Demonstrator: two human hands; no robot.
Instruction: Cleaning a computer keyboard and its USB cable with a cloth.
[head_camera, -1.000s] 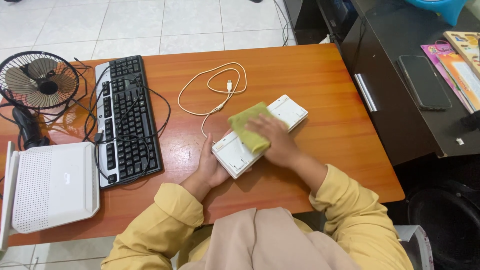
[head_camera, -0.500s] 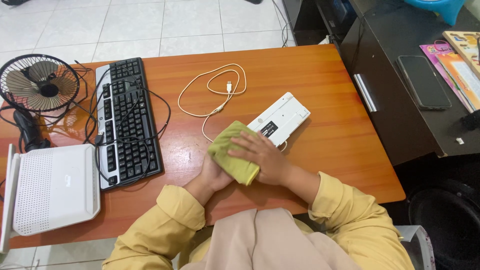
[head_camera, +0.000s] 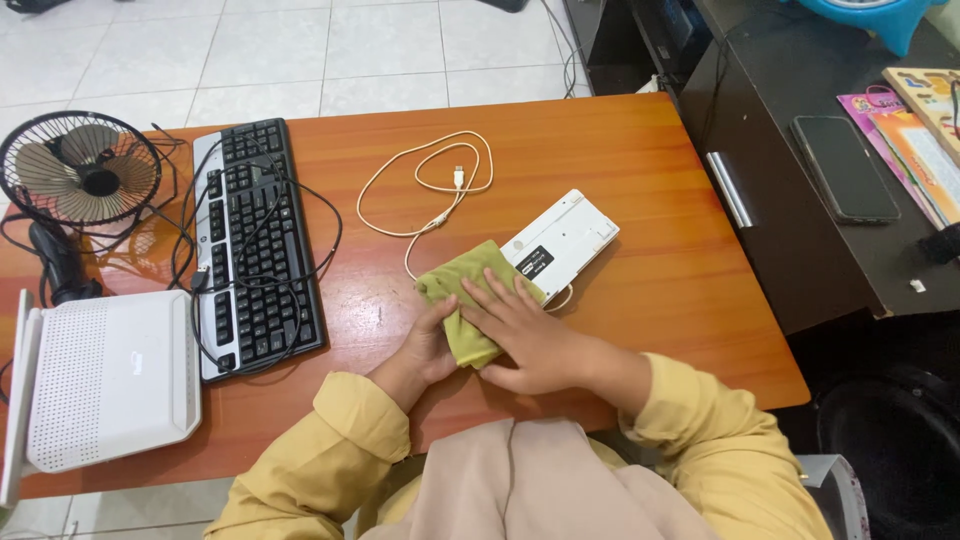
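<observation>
Near the front edge of the worktop (head_camera: 640, 150), centre: two hands, one cloth, one white device. Right hand (head_camera: 530, 335) lies flat, fingers (head_camera: 497, 292) spread wide, pressing the green cloth (head_camera: 462, 285) onto the near end of the white device (head_camera: 562, 240). Left hand (head_camera: 430, 345) cups the cloth's near left side, fingers curled under and mostly hidden; what they grip I cannot tell. Device lies slanted, far end toward the right, one dark label showing on it.

Counts elsewhere: one white cable (head_camera: 425, 185), looped, just beyond the cloth, running in to the device. One black keyboard (head_camera: 255, 245) on the left, its cord strewn over the keys. One small fan (head_camera: 80, 170) at the far left corner. One white box (head_camera: 105, 375) at the near left edge.

Open room: bare wood right of the device out to the right edge, and along the far edge behind the cable. Left side crowded.

Off the worktop, right: one dark cabinet (head_camera: 790, 260) bearing one phone (head_camera: 845, 168).
</observation>
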